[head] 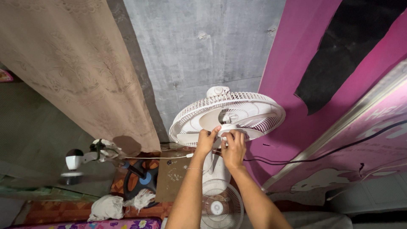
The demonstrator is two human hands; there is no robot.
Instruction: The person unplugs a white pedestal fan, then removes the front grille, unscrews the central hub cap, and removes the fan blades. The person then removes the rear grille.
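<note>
Both hands, left hand [206, 141] and right hand [233, 147], pinch the fan grille [227, 116] rim; a slipped grip may tilt the fan toward the curtain [80, 72].

White fan [227, 116]: smooth plastic, slight sheen, ribbed grille. Front guard [217, 208] leaning below: same white plastic w/ thin ribs. Curtain [80, 72]: beige cloth, matt, lace-type woven pattern. Wall behind [203, 46]: bare grey cement, rough & patchy (a few chips). Pink wall [292, 72]: matt paint, one black patch. Cable [339, 149]: black rubbery sheath. Rags [111, 206] on floor: crumpled white cloth.
</note>
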